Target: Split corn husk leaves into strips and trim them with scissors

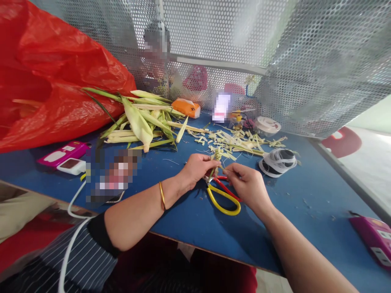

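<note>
Between thumb and fingers my left hand (200,169) grips a small braided piece of pale green corn husk (218,154). A loose end of the husk is pinched in my right hand (246,181), just to its right; both hands are closed. Under them on the blue table lies a pair of scissors (224,209) with one yellow and one red handle loop; their blades are partly hidden by my left hand. Cut husk strips (232,140) are scattered right behind my hands. A cone of white thread or ribbon (278,162) stands to the right of my right hand.
Corn husks (137,122) are piled at the back left beside a big red plastic bag (61,77). An orange tissue pack (185,108), a white tape roll (267,125) and a lit phone (221,106) line the back mesh. Purple power strips (64,154) and a white cable (73,203) lie about.
</note>
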